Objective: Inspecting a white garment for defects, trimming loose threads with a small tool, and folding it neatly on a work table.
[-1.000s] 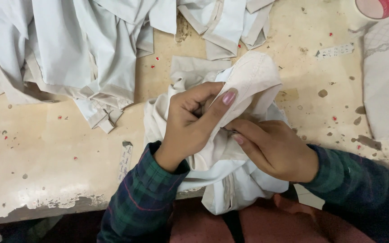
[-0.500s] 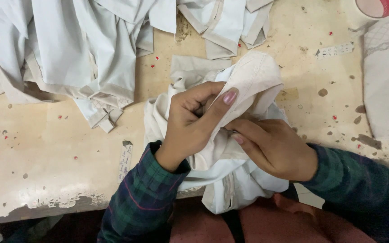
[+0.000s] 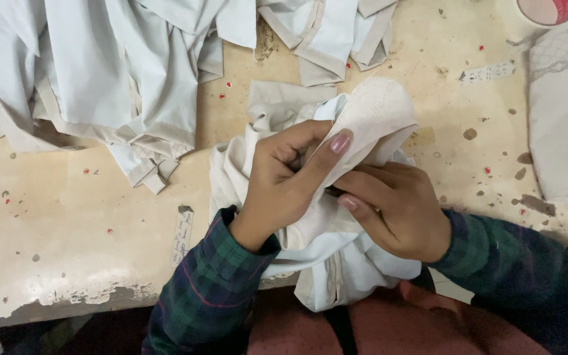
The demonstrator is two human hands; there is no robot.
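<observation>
A bunched white cloth garment (image 3: 336,263) lies at the near edge of a worn cream table (image 3: 67,250) and hangs over my lap. My left hand (image 3: 284,177) grips a folded part of it, thumb pressed along a cream-coloured flap (image 3: 382,112) that sticks up. My right hand (image 3: 396,210) is closed on the same cloth just below and to the right, fingers touching the left thumb. Both sleeves are dark green plaid.
A heap of pale grey-white garments (image 3: 119,79) covers the table's far left and middle. More folded white cloth (image 3: 567,112) lies at the right edge. A round pink-and-white container (image 3: 550,10) sits at the top right. A small paper label (image 3: 182,233) lies by my left wrist.
</observation>
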